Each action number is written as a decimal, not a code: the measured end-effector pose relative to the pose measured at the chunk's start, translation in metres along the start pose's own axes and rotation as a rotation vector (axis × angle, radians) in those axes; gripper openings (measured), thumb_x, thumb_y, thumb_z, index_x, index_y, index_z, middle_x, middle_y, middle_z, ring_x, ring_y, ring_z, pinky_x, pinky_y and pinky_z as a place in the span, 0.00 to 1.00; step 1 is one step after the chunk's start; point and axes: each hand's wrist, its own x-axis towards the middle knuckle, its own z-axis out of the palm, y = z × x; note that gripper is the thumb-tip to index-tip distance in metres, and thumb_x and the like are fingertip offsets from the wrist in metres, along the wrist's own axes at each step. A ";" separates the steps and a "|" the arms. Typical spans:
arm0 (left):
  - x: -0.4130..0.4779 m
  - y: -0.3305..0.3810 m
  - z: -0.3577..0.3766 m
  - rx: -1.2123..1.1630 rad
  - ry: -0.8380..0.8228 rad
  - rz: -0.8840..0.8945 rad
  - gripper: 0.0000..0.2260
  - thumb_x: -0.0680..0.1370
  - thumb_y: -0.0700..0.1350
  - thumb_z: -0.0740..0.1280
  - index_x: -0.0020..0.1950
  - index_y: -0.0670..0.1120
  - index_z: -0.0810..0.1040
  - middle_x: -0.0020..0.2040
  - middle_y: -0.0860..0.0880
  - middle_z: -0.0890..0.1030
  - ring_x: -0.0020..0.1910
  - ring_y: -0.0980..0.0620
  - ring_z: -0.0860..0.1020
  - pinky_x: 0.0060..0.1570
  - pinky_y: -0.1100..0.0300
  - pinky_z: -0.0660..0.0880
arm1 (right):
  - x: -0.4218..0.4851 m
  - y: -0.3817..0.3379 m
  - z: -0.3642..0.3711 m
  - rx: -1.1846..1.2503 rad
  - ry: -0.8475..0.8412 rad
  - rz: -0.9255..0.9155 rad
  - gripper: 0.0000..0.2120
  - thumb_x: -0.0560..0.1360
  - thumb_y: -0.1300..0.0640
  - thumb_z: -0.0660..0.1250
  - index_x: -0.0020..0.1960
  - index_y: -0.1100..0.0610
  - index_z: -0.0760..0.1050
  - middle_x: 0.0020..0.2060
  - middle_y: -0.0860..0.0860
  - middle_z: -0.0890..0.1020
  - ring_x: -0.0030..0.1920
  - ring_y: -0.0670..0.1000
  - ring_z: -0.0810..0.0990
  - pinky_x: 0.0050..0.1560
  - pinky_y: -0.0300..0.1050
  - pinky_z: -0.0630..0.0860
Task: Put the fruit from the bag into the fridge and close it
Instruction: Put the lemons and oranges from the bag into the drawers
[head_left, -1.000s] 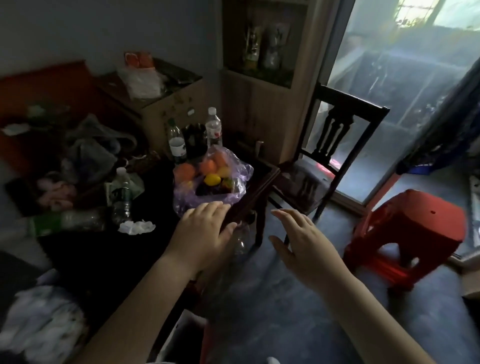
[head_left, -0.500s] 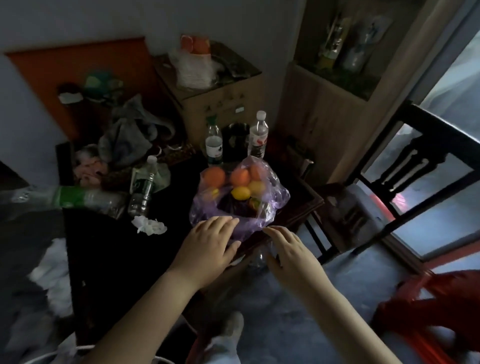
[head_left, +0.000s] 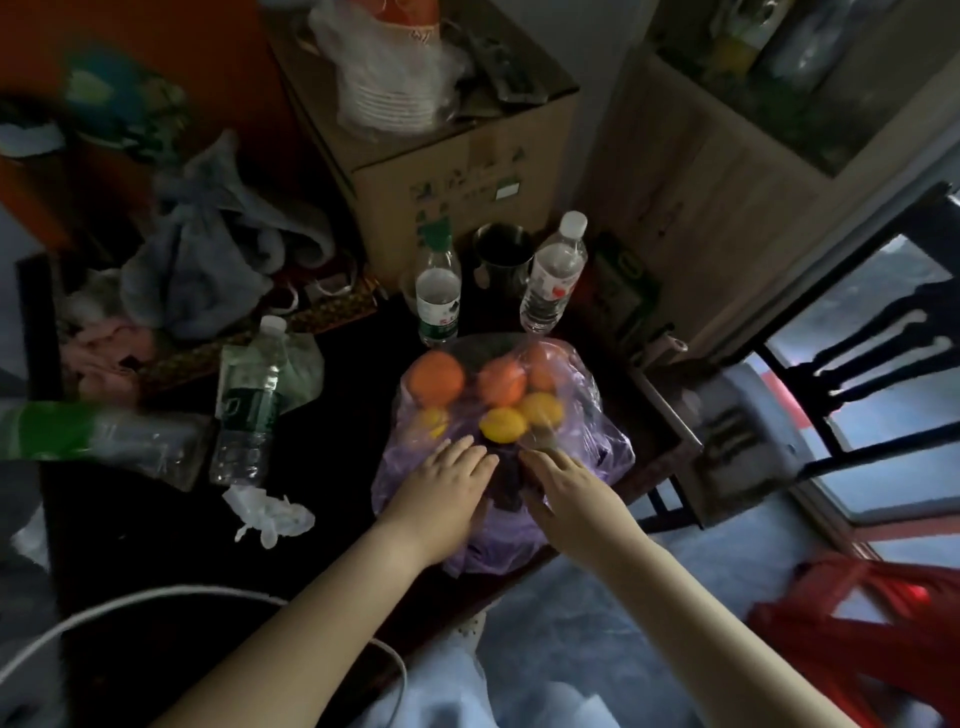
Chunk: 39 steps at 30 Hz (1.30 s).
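Note:
A clear purple plastic bag (head_left: 597, 441) sits on the near right corner of a dark table (head_left: 135, 551). Inside it I see oranges (head_left: 435, 376) at the back and yellow lemons (head_left: 503, 425) in front of them, with something dark below. My left hand (head_left: 441, 491) lies flat on the bag's near left side, fingers spread. My right hand (head_left: 569, 493) lies on the bag's near right side, fingers also spread. Neither hand has closed around anything. No fridge is in view.
Behind the bag stand two water bottles (head_left: 439, 296) (head_left: 553, 275) and a dark cup (head_left: 503, 254). Another bottle (head_left: 249, 405) and crumpled tissue (head_left: 267, 512) lie to the left. A cardboard box (head_left: 457, 166), a dark chair (head_left: 857, 364) and a red stool (head_left: 862, 634) crowd the right.
I have come closer to the table and look down more steeply. Both hands moved forward from the air onto the near side of the fruit bag.

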 end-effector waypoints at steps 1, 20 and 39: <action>0.006 -0.003 0.002 0.009 -0.019 -0.004 0.20 0.68 0.49 0.69 0.59 0.44 0.79 0.57 0.46 0.81 0.59 0.45 0.78 0.59 0.50 0.73 | 0.007 0.002 0.002 -0.006 -0.007 -0.003 0.24 0.78 0.51 0.60 0.72 0.55 0.63 0.68 0.50 0.69 0.67 0.53 0.68 0.63 0.47 0.70; 0.085 -0.075 0.003 -0.018 -0.048 -0.175 0.25 0.73 0.50 0.69 0.67 0.42 0.72 0.66 0.42 0.74 0.66 0.40 0.71 0.67 0.44 0.65 | 0.125 0.054 -0.015 -0.098 -0.077 -0.084 0.30 0.79 0.48 0.59 0.76 0.57 0.53 0.76 0.55 0.57 0.75 0.56 0.55 0.74 0.49 0.49; 0.117 -0.108 0.007 -0.048 -0.140 -0.259 0.31 0.76 0.55 0.65 0.74 0.44 0.61 0.74 0.45 0.63 0.74 0.45 0.57 0.73 0.50 0.52 | 0.191 0.077 -0.026 -0.082 -0.154 -0.211 0.29 0.78 0.49 0.59 0.76 0.55 0.55 0.74 0.52 0.61 0.74 0.52 0.56 0.73 0.48 0.52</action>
